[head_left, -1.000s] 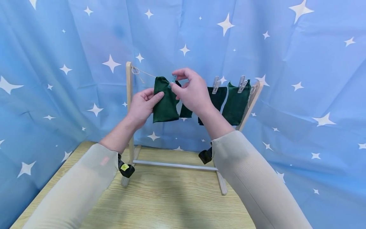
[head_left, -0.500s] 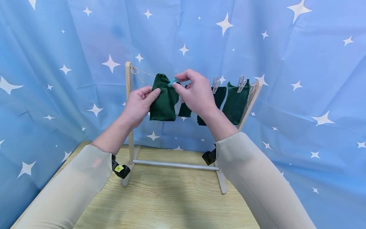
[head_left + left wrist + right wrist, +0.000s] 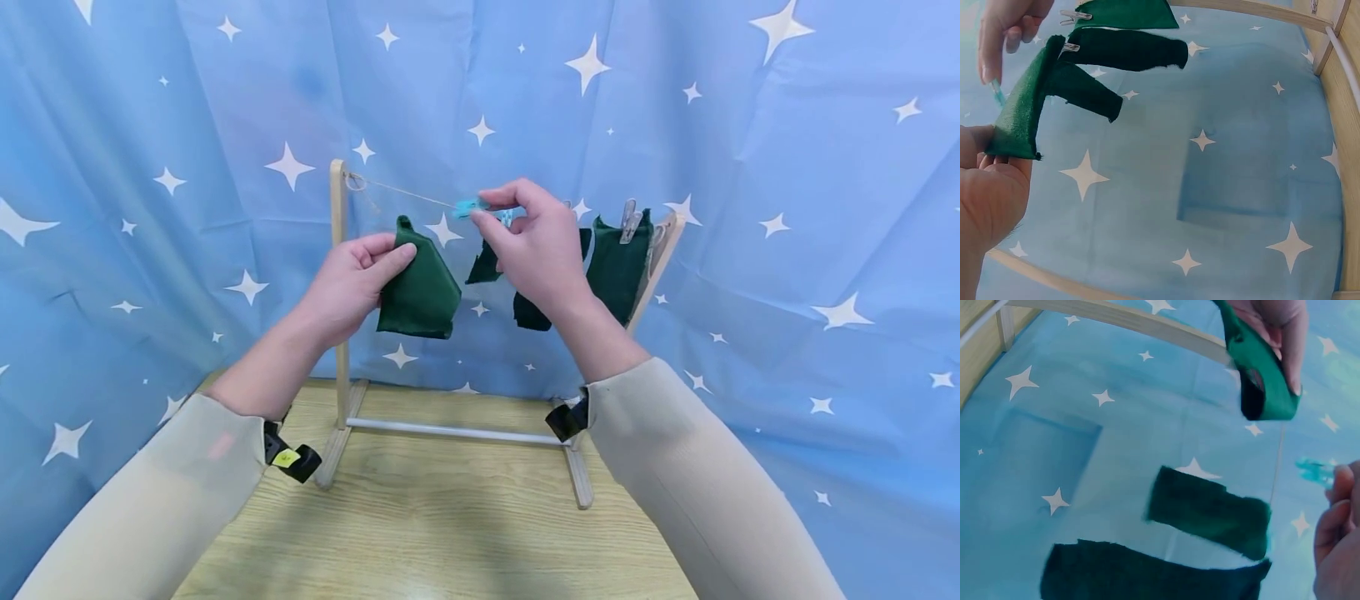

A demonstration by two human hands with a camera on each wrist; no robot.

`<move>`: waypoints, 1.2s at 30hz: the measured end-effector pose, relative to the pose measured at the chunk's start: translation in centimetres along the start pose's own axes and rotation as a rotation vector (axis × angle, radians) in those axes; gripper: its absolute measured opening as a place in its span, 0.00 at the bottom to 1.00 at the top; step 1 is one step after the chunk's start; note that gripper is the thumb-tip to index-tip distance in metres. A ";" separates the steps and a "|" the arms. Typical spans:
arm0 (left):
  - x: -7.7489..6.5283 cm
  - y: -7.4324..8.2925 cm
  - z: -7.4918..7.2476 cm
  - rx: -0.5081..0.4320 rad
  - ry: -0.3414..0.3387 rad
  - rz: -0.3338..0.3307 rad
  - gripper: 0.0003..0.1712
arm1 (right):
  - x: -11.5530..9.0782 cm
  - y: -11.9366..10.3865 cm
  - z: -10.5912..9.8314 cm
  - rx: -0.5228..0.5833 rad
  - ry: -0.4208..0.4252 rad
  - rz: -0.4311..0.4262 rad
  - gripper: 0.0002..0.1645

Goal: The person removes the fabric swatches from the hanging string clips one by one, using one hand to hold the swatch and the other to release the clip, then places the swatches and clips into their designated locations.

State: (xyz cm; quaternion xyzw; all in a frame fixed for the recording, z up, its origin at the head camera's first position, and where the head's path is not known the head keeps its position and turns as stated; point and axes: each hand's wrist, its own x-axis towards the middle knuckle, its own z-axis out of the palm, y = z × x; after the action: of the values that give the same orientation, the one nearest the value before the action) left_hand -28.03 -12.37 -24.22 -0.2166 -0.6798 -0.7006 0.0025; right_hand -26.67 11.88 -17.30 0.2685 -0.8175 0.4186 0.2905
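My left hand (image 3: 352, 279) pinches a dark green cloth (image 3: 423, 292) near its upper left edge; in the head view the cloth hangs below the string (image 3: 405, 192). Seen from the right wrist, that cloth (image 3: 1272, 381) is folded over in a loop. A light blue clothespin (image 3: 468, 207) is between the thumb and fingers of my right hand (image 3: 543, 246), apart from the cloth. Behind that hand a smaller green cloth (image 3: 483, 265) hangs from the string, with another blue clothespin (image 3: 507, 218) at its top, partly hidden.
A wooden post (image 3: 340, 283) carries the string on the left, and a slanted post (image 3: 660, 258) stands on the right. Farther right hang more green cloths (image 3: 618, 271), one under a clear clothespin (image 3: 630, 221). A white bar (image 3: 457, 432) joins the feet above the table (image 3: 420, 533).
The left hand's cloth has come away from the string and the blue clothespin, moving left and down. My right hand has moved slightly right with the clothespin.
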 end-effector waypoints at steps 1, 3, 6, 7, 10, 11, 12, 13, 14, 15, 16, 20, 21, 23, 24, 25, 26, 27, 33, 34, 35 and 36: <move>-0.2 0.1 -0.1 -0.004 -0.006 -0.001 0.25 | -0.2 0.1 -0.2 0.011 0.006 0.003 0.15; -0.7 0.2 -0.2 -0.005 -0.019 -0.007 0.26 | -0.6 0.5 -0.6 0.029 0.018 0.009 0.15; -1.4 0.3 -0.5 -0.004 -0.032 -0.024 0.27 | -1.4 0.9 -1.4 0.052 0.030 0.038 0.15; -1.6 0.2 -0.7 -0.006 -0.038 -0.030 0.27 | -1.8 1.1 -1.7 0.056 0.030 0.051 0.16; -2.3 0.0 -1.1 -0.012 -0.051 -0.049 0.28 | -3.1 1.8 -2.4 0.062 0.022 0.106 0.17; -2.5 -0.1 -1.3 -0.015 -0.053 -0.057 0.28 | -3.5 2.0 -2.6 0.063 0.018 0.129 0.17; -2.7 -0.3 -1.4 -0.016 -0.052 -0.063 0.29 | -4.0 2.3 -2.9 0.064 0.013 0.150 0.18; -2.9 -0.4 -1.5 -0.016 -0.050 -0.069 0.29 | -4.6 2.6 -3.1 0.070 0.010 0.171 0.18; -3.1 -0.6 -1.7 -0.017 -0.048 -0.075 0.29 | -5.1 2.9 -3.3 0.078 0.008 0.192 0.18; -3.2 -0.7 -1.8 -0.021 -0.047 -0.080 0.30 | -5.7 3.3 -3.4 0.086 0.005 0.211 0.18; -3.4 -0.8 -1.9 -0.023 -0.046 -0.084 0.30 | -6.2 3.7 -3.6 0.092 0.003 0.228 0.18; -3.8 -1.2 -2.3 -0.038 -0.040 -0.095 0.32 | -8.4 5.4 -4.3 0.094 -0.001 0.275 0.18; -3.9 -1.3 -2.4 -0.041 -0.037 -0.097 0.32 | -8.9 5.9 -4.4 0.095 -0.002 0.286 0.18; -4.0 -1.4 -2.5 -0.053 -0.034 -0.098 0.32 | -9.7 6.6 -4.7 0.088 0.002 0.300 0.19; -4.0 -1.4 -2.5 -0.057 -0.031 -0.100 0.33 | -10.1 7.0 -4.8 0.088 0.004 0.308 0.20; -4.1 -1.4 -2.6 -0.061 -0.029 -0.101 0.33 | -10.5 7.3 -5.0 0.091 0.008 0.315 0.20; -4.1 -1.5 -2.6 -0.062 -0.028 -0.102 0.33 | -10.9 7.6 -5.1 0.096 0.012 0.323 0.20; -4.2 -1.5 -2.6 -0.061 -0.028 -0.104 0.33 | -11.2 7.9 -5.3 0.103 0.018 0.331 0.20; -4.6 -1.9 -2.8 -0.048 -0.015 -0.133 0.33 | -13.0 8.9 -6.0 0.138 0.042 0.392 0.20; -4.6 -2.0 -2.8 -0.047 -0.011 -0.137 0.33 | -13.2 9.0 -6.2 0.145 0.044 0.400 0.20; -4.7 -2.1 -2.8 -0.047 -0.008 -0.138 0.33 | -13.4 9.1 -6.2 0.148 0.046 0.406 0.20; -4.7 -2.1 -2.8 -0.050 -0.006 -0.139 0.33 | -13.5 9.2 -6.3 0.153 0.047 0.412 0.21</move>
State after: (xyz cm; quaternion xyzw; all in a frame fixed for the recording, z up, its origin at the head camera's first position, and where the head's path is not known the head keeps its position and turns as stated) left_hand -25.25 -16.26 -27.65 -0.1713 -0.6754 -0.7153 -0.0537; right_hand -22.06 24.51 -28.60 0.1070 -0.8138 0.5363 0.1967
